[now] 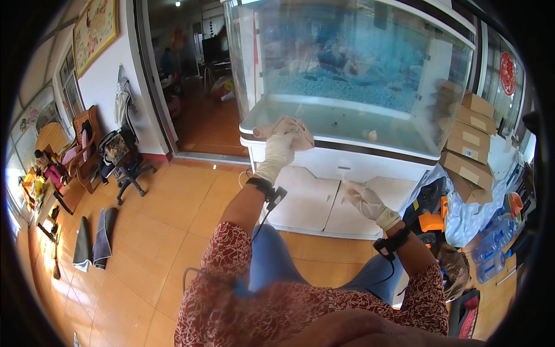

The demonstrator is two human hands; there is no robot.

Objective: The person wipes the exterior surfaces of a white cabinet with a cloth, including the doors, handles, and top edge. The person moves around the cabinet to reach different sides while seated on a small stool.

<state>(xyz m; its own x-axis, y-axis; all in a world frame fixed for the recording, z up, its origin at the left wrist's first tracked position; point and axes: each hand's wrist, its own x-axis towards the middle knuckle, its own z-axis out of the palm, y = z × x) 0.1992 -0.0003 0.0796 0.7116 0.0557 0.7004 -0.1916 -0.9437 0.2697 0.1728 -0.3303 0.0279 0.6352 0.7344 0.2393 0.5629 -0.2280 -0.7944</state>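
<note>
My left hand (282, 142), in a pale glove, presses a beige cloth (306, 139) onto the front left of a glass fish tank's lower rim (368, 148). Part of the cloth is bunched under the fingers and part hangs over the edge. My right hand (366, 201), also gloved, is held lower, in front of the white cabinet (299, 195) beneath the tank. Its fingers look apart and hold nothing, though the tips are blurred. Behind the glass are a blue aquarium backdrop (347, 60) and a small pale object (372, 135) at the bottom.
Cardboard boxes (468, 141) are stacked right of the tank, above a pale blue sheet (461, 221). Large clear water bottles (492, 264) lie at far right. Leftward stand an office chair (128, 173) and a wooden armchair (86, 152). Folded mats (102, 238) rest on the tiled floor.
</note>
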